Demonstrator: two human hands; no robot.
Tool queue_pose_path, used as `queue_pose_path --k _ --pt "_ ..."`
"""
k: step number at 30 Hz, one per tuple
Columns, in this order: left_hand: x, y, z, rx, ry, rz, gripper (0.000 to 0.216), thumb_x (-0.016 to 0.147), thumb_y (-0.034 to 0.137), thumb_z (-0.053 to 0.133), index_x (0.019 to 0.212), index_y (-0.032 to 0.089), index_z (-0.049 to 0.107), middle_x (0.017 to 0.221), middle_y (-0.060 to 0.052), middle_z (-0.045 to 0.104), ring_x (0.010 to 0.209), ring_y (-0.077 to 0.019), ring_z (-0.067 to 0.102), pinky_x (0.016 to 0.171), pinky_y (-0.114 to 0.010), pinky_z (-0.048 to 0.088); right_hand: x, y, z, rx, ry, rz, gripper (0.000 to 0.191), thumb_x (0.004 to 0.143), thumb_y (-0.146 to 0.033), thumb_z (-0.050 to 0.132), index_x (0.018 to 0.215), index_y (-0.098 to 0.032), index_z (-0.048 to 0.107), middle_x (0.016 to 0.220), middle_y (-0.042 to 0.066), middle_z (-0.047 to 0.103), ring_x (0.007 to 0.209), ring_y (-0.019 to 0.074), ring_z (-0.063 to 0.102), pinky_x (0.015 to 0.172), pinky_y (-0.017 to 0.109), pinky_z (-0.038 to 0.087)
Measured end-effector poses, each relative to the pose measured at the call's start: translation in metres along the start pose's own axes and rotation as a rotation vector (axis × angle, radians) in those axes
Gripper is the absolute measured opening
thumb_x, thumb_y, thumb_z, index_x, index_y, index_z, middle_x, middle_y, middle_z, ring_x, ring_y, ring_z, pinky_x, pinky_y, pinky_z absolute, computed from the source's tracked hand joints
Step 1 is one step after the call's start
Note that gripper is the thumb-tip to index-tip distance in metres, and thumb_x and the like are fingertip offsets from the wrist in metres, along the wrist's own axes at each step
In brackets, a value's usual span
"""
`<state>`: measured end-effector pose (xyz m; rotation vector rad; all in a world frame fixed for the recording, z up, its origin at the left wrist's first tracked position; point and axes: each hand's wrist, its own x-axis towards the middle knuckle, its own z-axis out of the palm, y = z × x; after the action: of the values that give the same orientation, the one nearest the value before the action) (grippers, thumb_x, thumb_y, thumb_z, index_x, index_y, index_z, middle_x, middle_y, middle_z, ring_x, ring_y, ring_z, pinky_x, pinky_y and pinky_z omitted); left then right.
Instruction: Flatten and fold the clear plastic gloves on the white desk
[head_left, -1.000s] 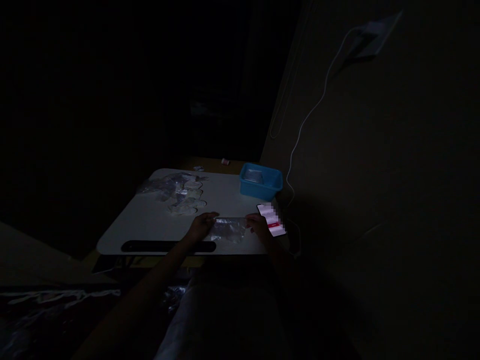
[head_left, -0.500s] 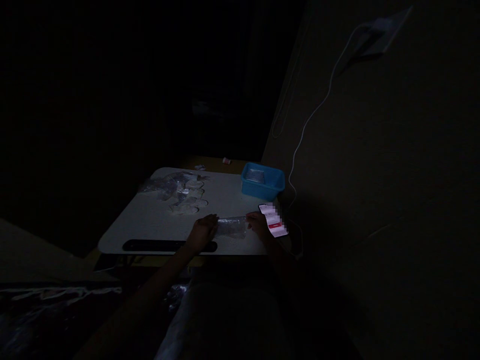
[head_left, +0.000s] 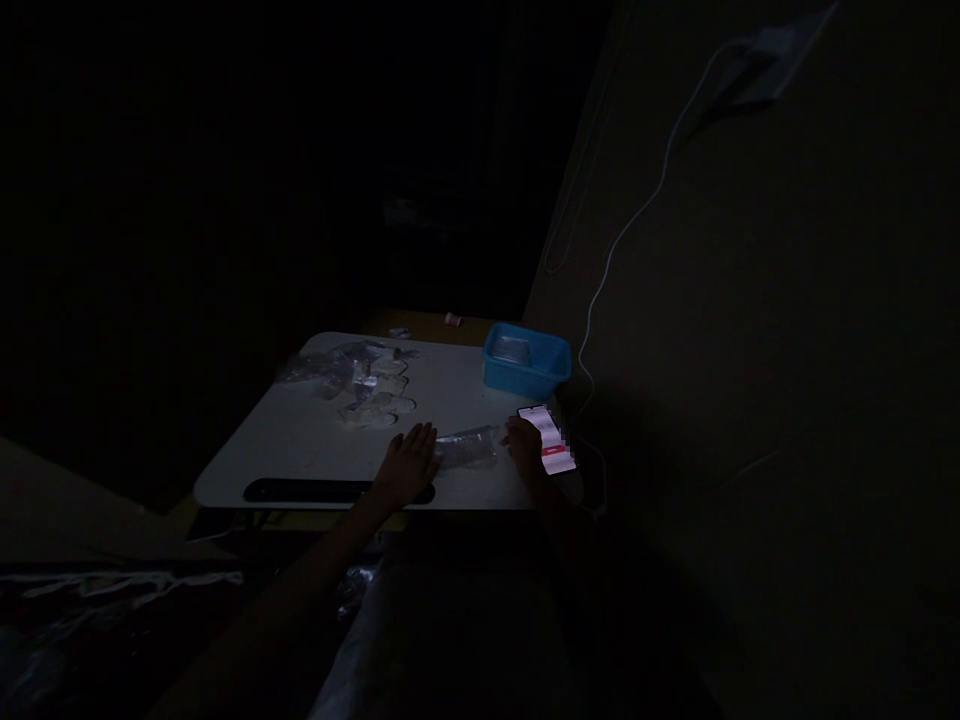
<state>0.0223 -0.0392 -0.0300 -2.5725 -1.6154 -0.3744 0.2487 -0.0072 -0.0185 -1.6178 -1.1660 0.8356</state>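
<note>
The room is very dark. A small clear plastic bag (head_left: 466, 450) lies flat near the front of a white lap table (head_left: 315, 440). My left hand (head_left: 409, 463) rests flat on the table with fingers stretched out, touching the bag's left end. My right hand (head_left: 525, 447) sits at the bag's right end, partly over a lit phone (head_left: 551, 443); its fingers look curled, but the dark hides whether they grip anything.
A heap of clear bags and pale pieces (head_left: 360, 385) lies at the table's back left. A blue plastic tub (head_left: 525, 360) stands at the back right. A white cable (head_left: 637, 205) hangs down the wall on the right. A dark slot (head_left: 330, 491) runs along the front edge.
The bag has been folded narrower and lies flat. My left hand opened and spread on the table. My right hand shifted slightly right, over the phone.
</note>
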Motion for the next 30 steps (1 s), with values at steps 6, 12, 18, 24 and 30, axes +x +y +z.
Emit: queue_pose_path --k 6,12,18,24,30 --pt "0.000 0.003 -0.005 0.030 -0.040 -0.013 0.052 0.086 0.036 0.029 0.131 0.010 0.036 0.138 -0.015 0.031 0.128 -0.0275 0.028 0.099 -0.046 0.025 -0.037 -0.020 0.018 -0.354 -0.164 -0.535 0.038 0.079 -0.017 0.034 0.111 -0.014 0.056 0.114 0.011 0.058 0.109 0.0182 0.050 0.097 0.033 0.036" --pt "-0.001 0.001 -0.003 0.040 -0.055 -0.009 0.053 0.084 0.032 0.033 0.132 0.011 0.034 0.139 -0.014 0.031 0.128 -0.0275 0.027 0.099 -0.045 0.025 -0.069 -0.027 0.047 -0.771 -0.437 -0.839 0.045 0.090 -0.032 0.028 0.130 -0.014 0.037 0.137 0.010 0.036 0.129 0.0191 0.026 0.106 0.041 0.017" --pt "-0.001 0.001 -0.003 0.032 -0.029 -0.013 0.053 0.084 0.033 0.034 0.131 0.011 0.035 0.138 -0.015 0.033 0.128 -0.0277 0.028 0.099 -0.045 0.026 -0.066 -0.019 0.042 -0.862 -0.399 -0.834 0.047 0.091 -0.039 0.025 0.130 -0.016 0.037 0.138 0.011 0.033 0.130 0.0206 0.024 0.106 0.048 0.007" --pt "0.000 0.003 -0.003 0.008 -0.019 -0.013 0.053 0.085 0.037 0.031 0.131 0.009 0.036 0.137 -0.015 0.033 0.127 -0.0286 0.029 0.098 -0.047 0.026 -0.052 -0.010 0.026 -0.895 -0.309 -0.799 0.048 0.090 -0.040 0.027 0.130 -0.014 0.037 0.138 0.012 0.032 0.130 0.0223 0.023 0.105 0.051 0.000" --pt "-0.001 0.002 -0.002 0.018 -0.026 -0.016 0.053 0.087 0.038 0.028 0.131 0.010 0.035 0.138 -0.014 0.031 0.128 -0.0277 0.028 0.099 -0.046 0.025 -0.034 0.000 0.007 -0.918 -0.238 -0.733 0.047 0.090 -0.038 0.029 0.129 -0.014 0.039 0.137 0.013 0.034 0.130 0.0243 0.022 0.103 0.054 0.001"
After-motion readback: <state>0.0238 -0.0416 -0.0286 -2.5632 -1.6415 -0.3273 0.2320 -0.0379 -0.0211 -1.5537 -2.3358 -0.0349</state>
